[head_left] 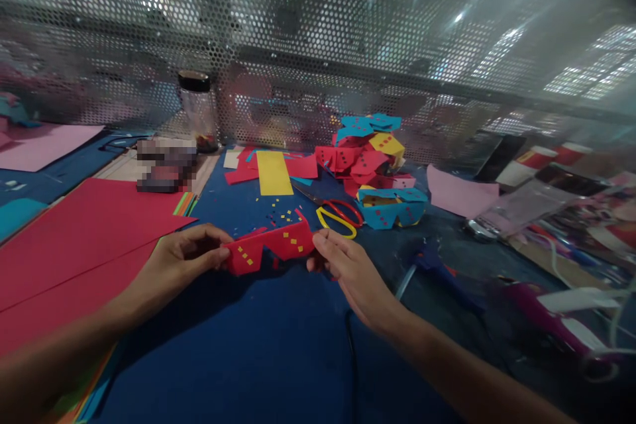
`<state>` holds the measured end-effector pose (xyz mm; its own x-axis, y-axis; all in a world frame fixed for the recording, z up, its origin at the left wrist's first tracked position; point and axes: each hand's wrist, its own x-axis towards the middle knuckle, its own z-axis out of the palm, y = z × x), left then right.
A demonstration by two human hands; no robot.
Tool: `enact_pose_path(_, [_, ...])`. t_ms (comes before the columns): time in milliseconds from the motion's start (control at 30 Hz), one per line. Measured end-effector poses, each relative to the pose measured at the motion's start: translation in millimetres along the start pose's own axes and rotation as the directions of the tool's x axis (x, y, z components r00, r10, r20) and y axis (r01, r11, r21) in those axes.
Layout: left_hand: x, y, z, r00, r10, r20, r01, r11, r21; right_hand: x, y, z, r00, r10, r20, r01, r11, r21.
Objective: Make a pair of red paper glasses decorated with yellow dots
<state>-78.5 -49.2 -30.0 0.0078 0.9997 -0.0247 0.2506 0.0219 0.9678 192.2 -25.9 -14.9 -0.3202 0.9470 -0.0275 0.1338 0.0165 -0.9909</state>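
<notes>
A pair of red paper glasses (273, 243) with small yellow squares on its front is held between my two hands. My left hand (191, 253) pinches its left end between thumb and fingers. At the other end, my right hand (342, 257) grips the red paper, with some fingertips hidden behind it. Just beyond lie tiny yellow paper squares (285, 216) and scissors (342, 215) with red and yellow handles. A yellow paper strip (275, 173) rests over red scraps. Blue paper glasses (392, 207) with red dots sit to the right of the scissors.
Several finished-looking paper glasses are heaped in a pile (365, 156) at the back. Red sheets (94, 232) cover the left side, near a lidded jar (197, 109). A blue glue gun (442, 271) lies right, its cord trailing. A perforated metal panel (298, 33) closes off the back.
</notes>
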Motion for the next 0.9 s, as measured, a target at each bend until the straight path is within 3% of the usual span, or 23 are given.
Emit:
enact_pose_path(333, [-4, 0, -2.2, 0.999, 0.04, 0.031, -0.04, 0.999, 0.012, 1, -1, 0, 0.994, 0.084, 0.067, -0.101, 0.948, 0.301])
enact_pose_path(600, [-1, -7, -3.8, 0.99, 0.142, -0.014, -0.14, 0.985, 0.1, 0, 0, -1, 0.994, 0.074, 0.08, -0.094, 0.956, 0.277])
enact_pose_path(900, [1, -13, -3.9, 0.974, 0.209, -0.085, -0.198, 0.972, 0.125, -3, -1, -1, 0.985, 0.016, 0.172, -0.051, 0.979, 0.198])
